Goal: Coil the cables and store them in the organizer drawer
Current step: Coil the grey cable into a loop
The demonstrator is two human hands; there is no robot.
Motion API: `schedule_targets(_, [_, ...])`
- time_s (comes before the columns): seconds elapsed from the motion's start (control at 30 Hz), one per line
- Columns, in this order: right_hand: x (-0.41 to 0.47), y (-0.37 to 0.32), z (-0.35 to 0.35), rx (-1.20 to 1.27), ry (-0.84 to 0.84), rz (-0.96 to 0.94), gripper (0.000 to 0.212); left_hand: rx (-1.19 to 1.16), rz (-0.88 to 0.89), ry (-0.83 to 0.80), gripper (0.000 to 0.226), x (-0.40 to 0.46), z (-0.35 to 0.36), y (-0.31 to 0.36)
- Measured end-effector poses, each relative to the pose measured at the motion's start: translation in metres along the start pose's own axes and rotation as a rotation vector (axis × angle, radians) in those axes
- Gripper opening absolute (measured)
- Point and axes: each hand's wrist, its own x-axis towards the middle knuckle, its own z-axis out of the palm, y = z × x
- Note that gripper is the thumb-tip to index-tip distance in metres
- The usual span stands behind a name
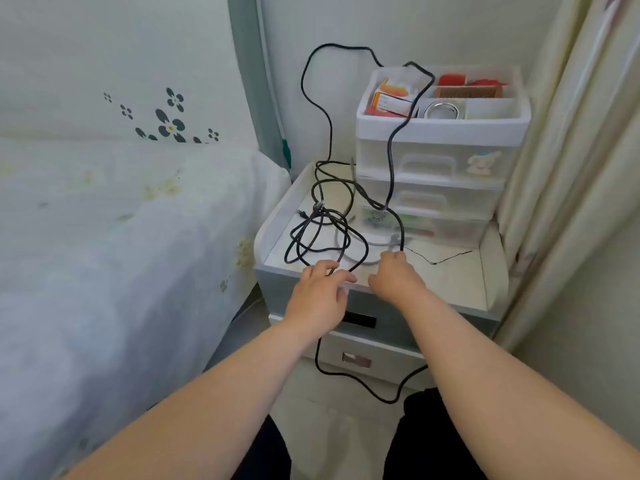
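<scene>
At the nightstand's [450,282] front edge, our right hand [398,275] pinches the black cable [391,161]; our left hand [320,292] spreads open over a loop, ready to coil.

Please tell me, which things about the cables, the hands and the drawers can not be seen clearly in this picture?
- Head view: right hand fingers curl away, so its grip on the long black cable is hidden.
- Left hand covers the cable loop under it.
- Clear plastic drawer organizer: frosted fronts blur the contents.
- Tangled black cable pile: number of cables unclear.
- Thin black wire: ends too small.
</scene>
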Motion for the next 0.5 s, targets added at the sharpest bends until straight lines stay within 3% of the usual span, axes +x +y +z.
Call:
schedule_targets(0.1, [0.016,0.002,0.002,-0.023,0.007,-0.005,0.058,0.26,0.02,-0.094,0.038,0.006,0.01,-0.004])
schedule_targets(0.27, [0.042,0.01,0.005,-0.065,-0.014,-0.104,0.081,0.414,0.024,-0.136,0.052,0.024,0.026,-0.012])
schedule_targets(0.4, [0.06,0.015,0.008,-0.179,-0.052,-0.152,0.074,0.503,-0.046,-0.247,0.068,0.051,0.026,-0.027])
schedule_targets(0.5, [0.067,0.014,0.01,-0.226,-0.056,-0.15,0.071,0.437,-0.191,-0.277,0.074,0.068,0.017,-0.048])
